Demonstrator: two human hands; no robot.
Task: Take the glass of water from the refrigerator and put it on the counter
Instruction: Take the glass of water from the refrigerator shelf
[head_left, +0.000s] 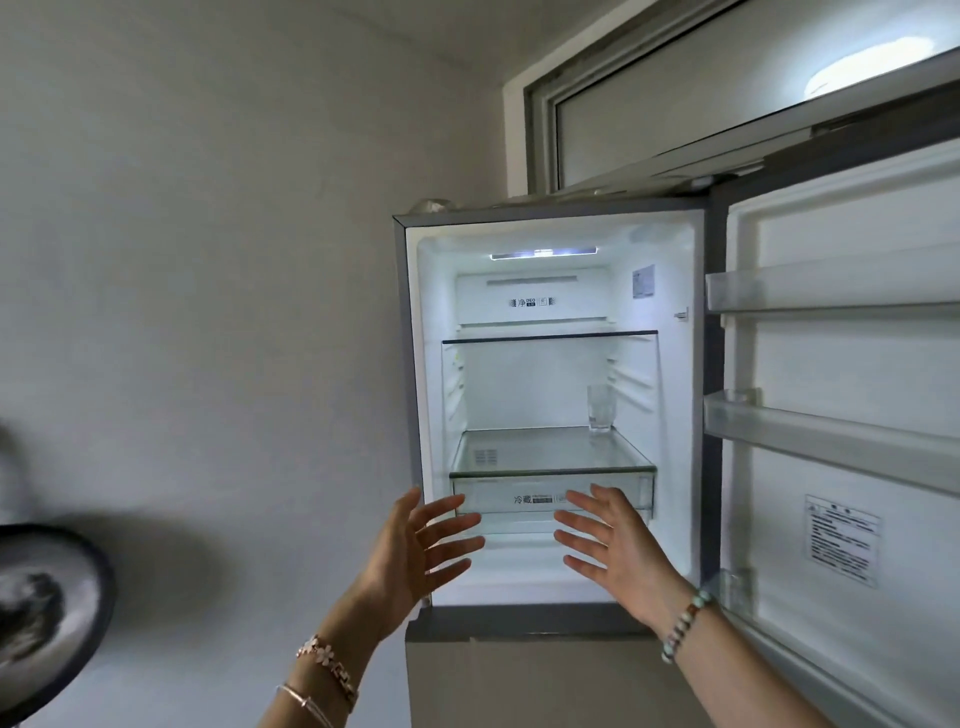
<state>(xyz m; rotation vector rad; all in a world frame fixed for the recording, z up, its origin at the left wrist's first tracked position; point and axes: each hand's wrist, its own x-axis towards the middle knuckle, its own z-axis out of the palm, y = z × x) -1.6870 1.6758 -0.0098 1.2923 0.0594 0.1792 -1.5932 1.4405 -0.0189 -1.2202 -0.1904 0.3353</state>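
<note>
The refrigerator (410, 364) stands open, lit from inside. A clear glass of water (600, 408) stands upright at the back right of the lower glass shelf (550, 472). My left hand (415, 551) and my right hand (615, 553) are raised side by side in front of the drawer below that shelf, palms facing each other, fingers spread, holding nothing. Both hands are well below and in front of the glass. No counter is in view.
The fridge door (841, 405) swings open to the right, with clear door bins (831, 431). An upper glass shelf (549, 336) spans the compartment. A dark round object (57, 613) sits at the lower left by the white wall. A window (727, 88) is above the fridge.
</note>
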